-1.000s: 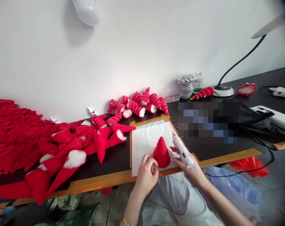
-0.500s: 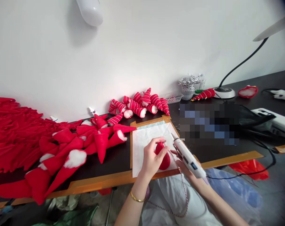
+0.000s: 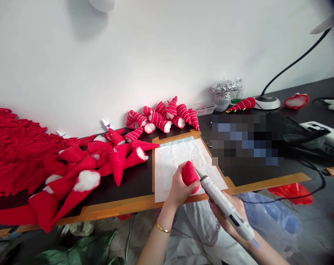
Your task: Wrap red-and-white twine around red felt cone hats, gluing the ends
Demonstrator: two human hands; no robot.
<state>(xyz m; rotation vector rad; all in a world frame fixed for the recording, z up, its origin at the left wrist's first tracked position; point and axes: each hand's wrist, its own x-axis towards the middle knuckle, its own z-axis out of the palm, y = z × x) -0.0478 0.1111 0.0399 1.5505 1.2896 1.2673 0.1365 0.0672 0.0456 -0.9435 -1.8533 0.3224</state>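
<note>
My left hand (image 3: 178,187) is closed round a stuffed red felt cone (image 3: 189,174), holding it over the white sheet (image 3: 178,158) at the table's front edge. My right hand (image 3: 231,217) grips a white glue gun (image 3: 224,204), whose nozzle touches the cone's right side. A red-and-white twisted cord (image 3: 214,235) hangs from near the cone down across my lap.
Plain red stuffed cones (image 3: 112,162) lie in a pile to the left, beside a heap of red felt pieces (image 3: 15,151). Striped red-and-white cones (image 3: 164,117) rest against the wall. A lamp base (image 3: 266,102), cables and white devices occupy the right.
My left hand has wrapped round the cone and turned it. The glue gun has swung down and its tip now meets the cone.
</note>
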